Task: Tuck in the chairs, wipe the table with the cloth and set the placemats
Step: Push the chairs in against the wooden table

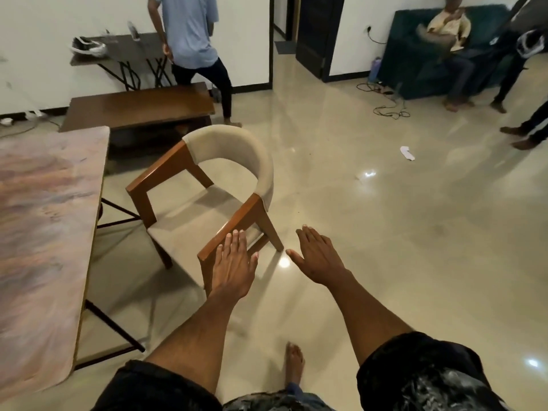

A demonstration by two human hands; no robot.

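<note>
Left hand (232, 264) lies flat, fingers straight, on the chair (207, 185) armrest, gripping nothing. Right hand (318, 256) hovers just beside it, relaxed, empty.

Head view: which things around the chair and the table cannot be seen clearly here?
- Table: the left and bottom edges of the head view cut it off, so its full size is unknown.
- Chair: its near front leg is partly hidden behind the left hand.
- Contact: whether the left hand presses the armrest or only hovers is unclear.
- Cloth and placemats: none in view.
- Right hand: open, above the floor.
</note>
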